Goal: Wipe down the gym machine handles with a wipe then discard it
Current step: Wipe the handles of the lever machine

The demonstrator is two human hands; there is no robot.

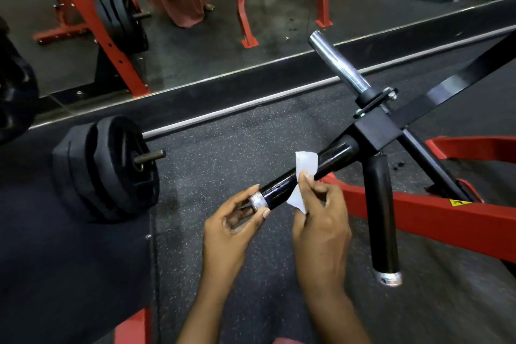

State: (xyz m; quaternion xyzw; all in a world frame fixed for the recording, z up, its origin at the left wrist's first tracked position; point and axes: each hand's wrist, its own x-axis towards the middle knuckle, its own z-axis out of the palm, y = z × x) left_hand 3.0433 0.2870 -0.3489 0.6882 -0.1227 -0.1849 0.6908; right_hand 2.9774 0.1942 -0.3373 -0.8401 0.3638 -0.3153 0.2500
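A black machine handle (pixel 282 186) with a silver end cap runs from the lower middle up to the right. My left hand (pixel 231 226) grips its silver end between thumb and fingers. My right hand (pixel 318 212) pinches a white wipe (pixel 304 165) that is draped over the handle's middle. A second black handle (pixel 382 215) with a silver cap hangs down to the right of my right hand. Both handles join a black block (pixel 377 128) on the machine arm.
A chrome weight peg (pixel 337 61) sticks up from the block. Black weight plates (pixel 111 167) stand on a peg at the left. A red frame beam (pixel 418 215) crosses low on the right. A wall mirror (pixel 195 22) lies ahead, above speckled rubber floor (pixel 237 148).
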